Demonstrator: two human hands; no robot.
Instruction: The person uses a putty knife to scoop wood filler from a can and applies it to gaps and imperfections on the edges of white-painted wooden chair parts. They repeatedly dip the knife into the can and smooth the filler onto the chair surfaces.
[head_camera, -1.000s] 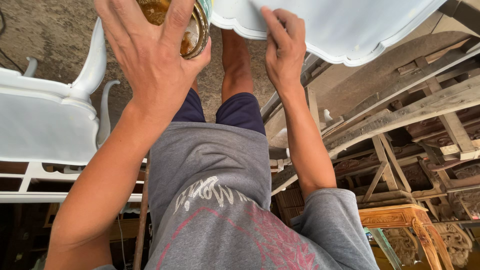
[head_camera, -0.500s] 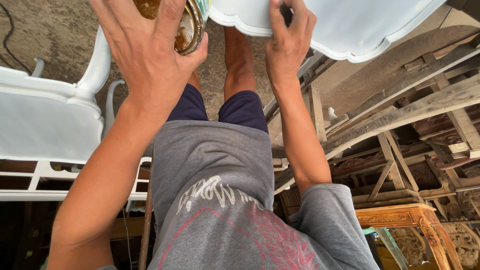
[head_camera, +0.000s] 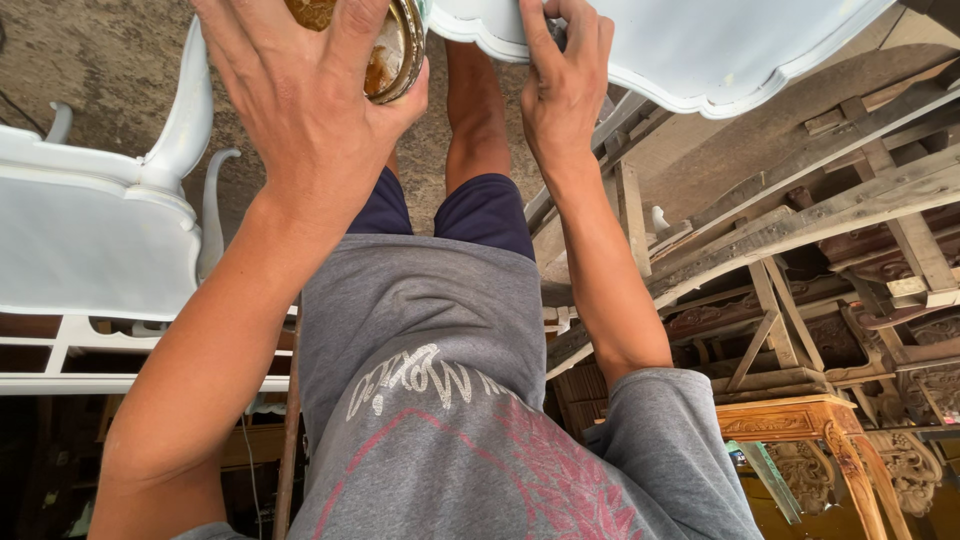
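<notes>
Gripping the round tin (head_camera: 395, 50) in our left hand (head_camera: 300, 110), we pinch the white scalloped panel (head_camera: 690, 50) edge with our right hand (head_camera: 565, 85) — steady, tin level — beside it.

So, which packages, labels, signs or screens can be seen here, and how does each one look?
Round tin: top edge, held in the left hand; golden rim, brownish contents, no label visible.
Shirt print: on the grey shirt; whitish lettering above a reddish drawing.
Signs, screens: none.
</notes>
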